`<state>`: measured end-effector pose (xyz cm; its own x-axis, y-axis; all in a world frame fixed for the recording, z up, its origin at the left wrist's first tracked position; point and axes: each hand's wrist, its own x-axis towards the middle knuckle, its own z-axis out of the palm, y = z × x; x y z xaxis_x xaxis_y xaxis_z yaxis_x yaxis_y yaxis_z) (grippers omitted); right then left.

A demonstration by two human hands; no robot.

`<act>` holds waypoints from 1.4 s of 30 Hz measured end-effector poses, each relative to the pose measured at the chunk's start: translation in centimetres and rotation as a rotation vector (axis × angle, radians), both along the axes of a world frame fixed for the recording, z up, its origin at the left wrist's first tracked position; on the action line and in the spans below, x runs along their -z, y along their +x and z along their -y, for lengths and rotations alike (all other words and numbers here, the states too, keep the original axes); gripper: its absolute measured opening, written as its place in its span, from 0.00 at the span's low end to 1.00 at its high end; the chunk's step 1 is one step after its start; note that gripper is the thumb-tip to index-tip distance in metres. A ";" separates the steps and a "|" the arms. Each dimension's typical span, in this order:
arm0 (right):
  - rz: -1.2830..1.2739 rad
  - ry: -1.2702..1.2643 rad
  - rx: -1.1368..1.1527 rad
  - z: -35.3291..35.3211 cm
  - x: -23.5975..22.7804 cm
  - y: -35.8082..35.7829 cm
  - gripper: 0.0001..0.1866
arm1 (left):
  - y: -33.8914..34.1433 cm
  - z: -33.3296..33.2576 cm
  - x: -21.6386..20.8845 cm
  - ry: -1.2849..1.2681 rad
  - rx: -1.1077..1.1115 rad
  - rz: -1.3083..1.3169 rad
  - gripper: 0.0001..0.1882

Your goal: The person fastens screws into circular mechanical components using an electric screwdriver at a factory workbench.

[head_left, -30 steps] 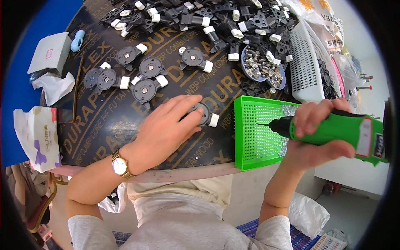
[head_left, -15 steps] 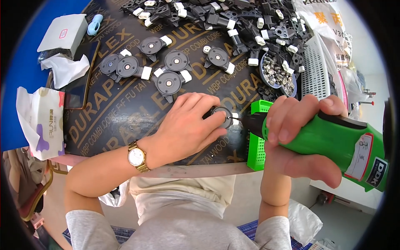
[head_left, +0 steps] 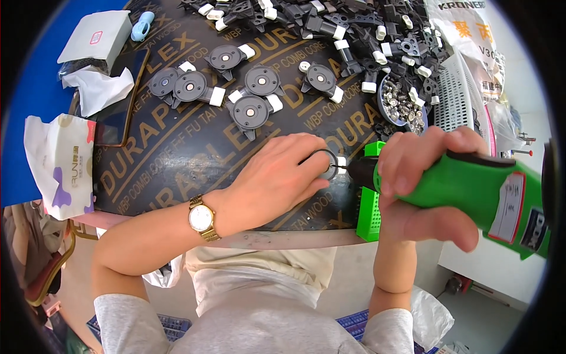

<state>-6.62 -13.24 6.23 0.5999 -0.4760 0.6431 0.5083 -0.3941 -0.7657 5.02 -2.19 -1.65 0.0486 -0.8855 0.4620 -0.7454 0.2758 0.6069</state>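
Observation:
My left hand [head_left: 277,174] is closed around a round black plastic part [head_left: 333,170], pinning it near the table's front edge. Most of that part is hidden under my fingers; a white end piece shows at its right. In my right hand [head_left: 407,177] is a green electric screwdriver [head_left: 457,186], lying nearly level and pointing left. Its thin bit reaches the round part's face beside my left fingertips. Farther back lie several similar black disc parts with white ends, among them one disc part [head_left: 250,112] close beyond my left hand.
A green perforated basket [head_left: 370,218] stands under the screwdriver's nose. Behind it are a bowl of small metal pieces [head_left: 401,106] and a white perforated basket [head_left: 451,94]. Black parts with white ends are heaped at the back. A phone [head_left: 121,121] and tissue pack [head_left: 59,165] lie left.
The whole view has shifted a little, so the table things appear slightly farther right. Both hands keep their grips, and the bit stays at the round part.

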 end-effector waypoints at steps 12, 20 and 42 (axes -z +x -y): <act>-0.145 -0.059 0.325 -1.8 -0.3 3.1 0.17 | 0.3 0.0 -0.1 0.045 0.001 -0.063 0.23; -0.216 0.119 0.390 -2.6 -1.3 2.8 0.17 | -0.6 -0.7 -0.6 0.076 -0.108 0.005 0.21; 0.084 0.017 0.306 4.0 0.3 -8.5 0.28 | 4.1 -30.6 9.0 0.823 -0.862 0.098 0.28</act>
